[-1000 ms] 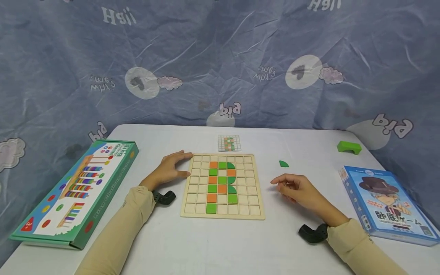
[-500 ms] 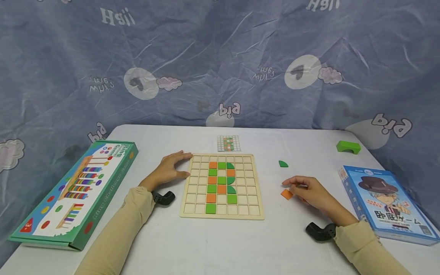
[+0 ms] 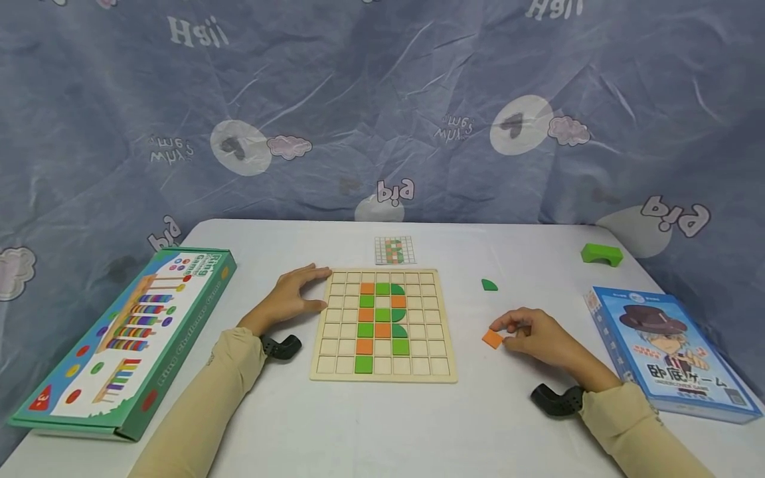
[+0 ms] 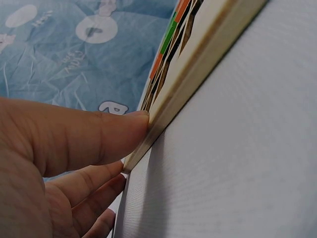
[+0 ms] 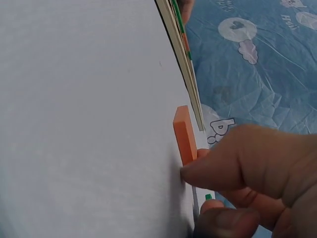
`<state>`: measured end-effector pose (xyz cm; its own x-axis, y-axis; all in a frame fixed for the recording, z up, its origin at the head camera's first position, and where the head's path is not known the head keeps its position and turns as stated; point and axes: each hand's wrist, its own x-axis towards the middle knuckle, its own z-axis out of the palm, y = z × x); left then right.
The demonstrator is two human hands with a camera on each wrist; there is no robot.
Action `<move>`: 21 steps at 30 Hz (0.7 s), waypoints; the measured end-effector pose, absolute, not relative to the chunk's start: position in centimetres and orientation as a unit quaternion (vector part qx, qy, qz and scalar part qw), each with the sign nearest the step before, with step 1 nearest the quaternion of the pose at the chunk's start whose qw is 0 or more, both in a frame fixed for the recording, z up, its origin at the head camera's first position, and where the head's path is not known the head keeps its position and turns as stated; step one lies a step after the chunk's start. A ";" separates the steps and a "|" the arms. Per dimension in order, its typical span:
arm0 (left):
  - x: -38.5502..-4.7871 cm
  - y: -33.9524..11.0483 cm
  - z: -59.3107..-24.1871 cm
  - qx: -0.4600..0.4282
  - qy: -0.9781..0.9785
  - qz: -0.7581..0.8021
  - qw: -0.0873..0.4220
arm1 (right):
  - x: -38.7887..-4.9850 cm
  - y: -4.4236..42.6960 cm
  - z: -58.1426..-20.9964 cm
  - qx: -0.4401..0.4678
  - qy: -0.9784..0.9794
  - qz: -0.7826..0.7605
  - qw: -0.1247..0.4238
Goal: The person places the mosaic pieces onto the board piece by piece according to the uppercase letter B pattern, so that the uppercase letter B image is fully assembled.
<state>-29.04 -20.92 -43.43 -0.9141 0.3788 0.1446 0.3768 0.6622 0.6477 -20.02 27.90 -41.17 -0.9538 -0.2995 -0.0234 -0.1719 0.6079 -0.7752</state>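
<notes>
A square wooden grid board [image 3: 445,368] lies mid-table, with orange and green tiles set in some of its cells. My left hand [image 3: 285,299] rests at the board's left side; its thumb [image 4: 111,134] and fingertips touch the edge, fingers fairly straight. Right of the board, my right hand [image 3: 534,338] pinches an orange square tile [image 3: 493,339] between thumb and finger. In the right wrist view that orange tile [image 5: 184,134] is tilted up, its lower end at the thumb. A green quarter-circle tile [image 3: 489,285] lies on the cloth beyond the right hand.
A small pattern card [image 3: 394,250] lies behind the board. To the left is a green ring game box [image 3: 128,338], to the right a blue game box [image 3: 672,352]. A green arch block [image 3: 601,254] stands at the back right of the white table [image 3: 382,431].
My right hand has shifted right, away from the board, and the orange tile has come into view in its pinch. The left hand stays at the board's edge.
</notes>
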 end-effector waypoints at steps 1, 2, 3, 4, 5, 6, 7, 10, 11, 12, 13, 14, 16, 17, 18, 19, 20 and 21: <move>-29.1 -20.9 -43.4 0.207 0.912 0.354 0.001 | -20.0 27.9 -41.2 -0.137 0.892 -0.425 0.077; -29.1 -21.0 -43.5 0.207 0.912 0.354 0.001 | -20.0 27.9 -41.2 -0.144 0.889 -0.428 0.079; -29.1 -21.0 -43.5 0.207 0.912 0.354 0.002 | -20.0 27.9 -41.2 -0.152 0.886 -0.430 0.080; -29.2 -21.0 -43.5 0.207 0.912 0.354 0.002 | -20.0 27.9 -41.2 -0.163 0.884 -0.432 0.080; -29.2 -21.0 -43.5 0.207 0.912 0.354 0.003 | -20.0 27.9 -41.2 -0.172 0.882 -0.431 0.081; -29.2 -21.0 -43.5 0.206 0.912 0.354 0.003 | -20.0 27.9 -41.2 -0.181 0.881 -0.430 0.081; -29.2 -21.0 -43.5 0.206 0.912 0.354 0.003 | -20.1 27.9 -41.3 -0.189 0.881 -0.426 0.080; -29.1 -21.0 -43.4 0.206 0.912 0.354 0.002 | -20.1 27.9 -41.3 -0.192 0.885 -0.417 0.077; -29.1 -21.0 -43.4 0.206 0.913 0.353 0.002 | -20.1 27.9 -41.3 -0.190 0.885 -0.417 0.077; -29.0 -21.0 -43.4 0.205 0.913 0.352 0.003 | -20.1 27.9 -41.3 -0.186 0.885 -0.419 0.078; -29.0 -20.9 -43.4 0.205 0.914 0.351 0.003 | -20.1 28.0 -41.3 -0.181 0.886 -0.421 0.078; -29.0 -20.9 -43.4 0.205 0.914 0.350 0.003 | -20.1 28.0 -41.3 -0.176 0.885 -0.423 0.079; -29.0 -20.9 -43.3 0.204 0.915 0.349 0.004 | -20.2 28.0 -41.3 -0.168 0.884 -0.429 0.079; -29.0 -20.9 -43.3 0.204 0.915 0.349 0.004 | -20.2 28.0 -41.3 -0.165 0.884 -0.430 0.078; -29.0 -20.9 -43.3 0.204 0.915 0.349 0.004 | -20.2 28.0 -41.3 -0.163 0.885 -0.429 0.076; -29.0 -20.9 -43.3 0.203 0.914 0.350 0.004 | -20.2 28.0 -41.3 -0.162 0.886 -0.428 0.074; -28.9 -20.9 -43.3 0.203 0.914 0.351 0.004 | -20.1 28.0 -41.3 -0.157 0.887 -0.427 0.073; -28.9 -20.9 -43.2 0.203 0.914 0.351 0.005 | -20.1 28.0 -41.4 -0.154 0.888 -0.427 0.071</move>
